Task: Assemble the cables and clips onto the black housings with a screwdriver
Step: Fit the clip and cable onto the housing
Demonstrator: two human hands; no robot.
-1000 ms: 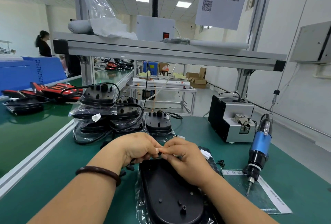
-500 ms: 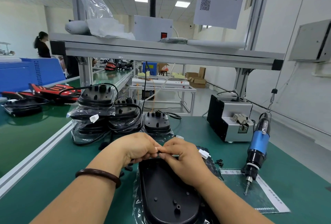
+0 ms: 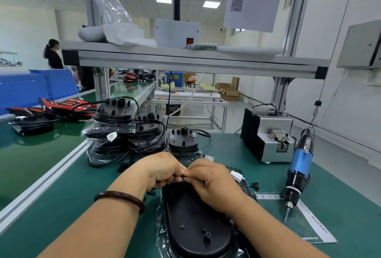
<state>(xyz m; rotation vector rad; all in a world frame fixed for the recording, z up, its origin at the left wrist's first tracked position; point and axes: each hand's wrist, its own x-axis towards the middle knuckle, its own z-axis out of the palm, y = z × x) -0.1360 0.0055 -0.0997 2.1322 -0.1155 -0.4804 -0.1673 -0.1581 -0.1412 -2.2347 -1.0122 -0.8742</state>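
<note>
A black oval housing (image 3: 193, 229) lies on a plastic bag on the green bench, right in front of me. Over its far end my left hand (image 3: 162, 170) and my right hand (image 3: 212, 183) meet, fingertips pinched together on a small part of the cable; the part itself is mostly hidden by my fingers. A white cable connector (image 3: 237, 175) pokes out beside my right hand. The blue electric screwdriver (image 3: 299, 167) hangs tip down at the right, untouched. A few small black screws (image 3: 254, 185) lie loose on the mat.
Stacks of bagged black housings with cables (image 3: 125, 132) stand behind my hands. A grey screw feeder box (image 3: 268, 136) sits at the back right. A printed sheet (image 3: 305, 222) lies under the screwdriver tip. A conveyor rail (image 3: 41, 181) runs along the left.
Both hands have stayed pinched together over the housing's far end, with only small finger shifts. The view has moved slightly.
</note>
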